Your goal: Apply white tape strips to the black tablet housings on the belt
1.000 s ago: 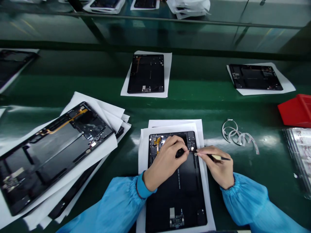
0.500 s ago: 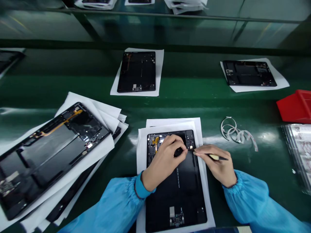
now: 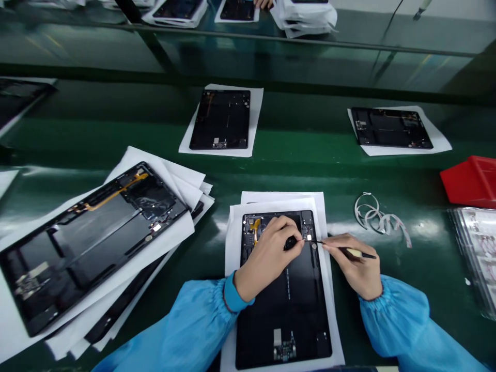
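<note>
An opened tablet housing (image 3: 282,305), black with small circuit parts, lies upright before me on white sheets (image 3: 337,341). Over its upper part is my left hand (image 3: 271,248), thumb and index finger pinched together near the top right corner; whatever they grip is hidden. My right hand (image 3: 352,263), beyond the housing's right edge, holds a thin pointed tool (image 3: 354,252) with a cream middle and dark ends. Its fine tip points left, close to a small bright part and a round silver spot (image 3: 313,246). Both arms wear blue sleeves.
Left, another opened tablet housing (image 3: 104,237) tops a slanted stack with white sheets. Further back lie a housing (image 3: 220,119) and another housing (image 3: 391,126). Curled white strips (image 3: 377,214), a red bin (image 3: 468,181) and clear trays (image 3: 475,253) are right. Behind the glass shows a person's hand (image 3: 263,4).
My right hand has drawn back slightly to the right, showing more of the tool's tip and the round silver spot. My left hand stays pinched over the housing. The camera view has shifted.
</note>
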Action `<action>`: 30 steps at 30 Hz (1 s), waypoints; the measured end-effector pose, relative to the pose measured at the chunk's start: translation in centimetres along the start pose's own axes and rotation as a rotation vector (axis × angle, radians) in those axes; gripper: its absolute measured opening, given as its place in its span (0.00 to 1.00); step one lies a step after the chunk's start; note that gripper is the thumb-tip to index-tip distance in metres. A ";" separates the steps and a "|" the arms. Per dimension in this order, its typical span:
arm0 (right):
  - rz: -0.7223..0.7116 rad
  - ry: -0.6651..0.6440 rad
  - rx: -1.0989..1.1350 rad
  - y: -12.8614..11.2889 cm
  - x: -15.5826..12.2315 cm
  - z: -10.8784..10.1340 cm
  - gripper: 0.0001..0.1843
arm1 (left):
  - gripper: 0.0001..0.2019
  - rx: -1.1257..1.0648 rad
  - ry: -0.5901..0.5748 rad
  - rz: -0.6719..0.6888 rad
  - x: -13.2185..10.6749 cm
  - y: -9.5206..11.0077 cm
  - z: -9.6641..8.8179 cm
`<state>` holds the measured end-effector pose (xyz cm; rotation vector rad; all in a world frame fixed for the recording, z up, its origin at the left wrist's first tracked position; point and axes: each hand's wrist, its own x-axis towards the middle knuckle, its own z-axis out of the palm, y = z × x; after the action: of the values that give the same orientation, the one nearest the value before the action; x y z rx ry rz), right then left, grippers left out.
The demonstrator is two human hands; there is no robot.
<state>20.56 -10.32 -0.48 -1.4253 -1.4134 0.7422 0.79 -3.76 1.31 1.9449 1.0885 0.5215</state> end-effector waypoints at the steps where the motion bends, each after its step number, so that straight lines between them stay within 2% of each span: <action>1: 0.005 -0.002 -0.002 -0.1 0.0 -0.1 0.03 | 0.05 -0.002 0.001 0.002 0.0 0.0 0.1; 3: 0.047 0.026 0.041 -0.4 0.1 -0.3 0.02 | 0.05 -0.008 0.005 0.008 0.2 0.0 0.1; 6: 0.106 0.129 0.223 -1.2 0.7 -0.6 0.14 | 0.05 -0.021 -0.002 0.028 0.1 0.2 -0.4; 8: 0.120 0.134 0.232 -2.2 1.4 -0.4 0.18 | 0.07 -0.047 0.014 0.041 -0.6 0.5 -1.3; 10: 0.091 0.016 0.060 -3.4 2.0 0.5 0.14 | 0.06 -0.095 0.092 0.023 -2.2 0.8 -2.4; 12: 0.023 -0.170 -0.192 -4.5 2.4 1.8 0.11 | 0.04 -0.147 0.179 -0.030 -4.5 1.0 -3.5; 14: -0.036 -0.343 -0.424 -5.2 2.7 3.2 0.10 | 0.04 -0.196 0.184 -0.095 -7.2 1.2 -4.0; 17: -0.044 -0.505 -0.656 -5.2 3.1 4.9 0.07 | 0.05 -0.283 0.043 -0.194 -10.8 1.5 -3.5; 20: -0.052 -0.578 -0.699 -4.6 3.6 5.5 0.05 | 0.06 -0.375 -0.122 -0.287 -12.8 2.0 -2.2; 22: -0.063 -0.567 -0.654 -4.7 3.8 5.3 0.05 | 0.07 -0.428 -0.180 -0.323 -13.2 2.4 -1.3; 25: -0.085 -0.499 -0.539 -6.5 3.1 4.1 0.06 | 0.11 -0.530 -0.183 -0.360 -13.4 3.0 -0.3; 28: -0.161 -0.459 -0.434 -9.6 0.2 2.0 0.06 | 0.19 -0.729 -0.130 -0.409 -13.7 3.7 0.4; 30: -0.244 -0.460 -0.444 -11.3 -2.6 0.7 0.11 | 0.24 -0.846 -0.047 -0.464 -14.1 4.1 0.8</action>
<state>15.18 -14.21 9.05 -1.4217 -2.1734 0.6459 -4.23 -17.11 4.74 0.9336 1.0153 0.5489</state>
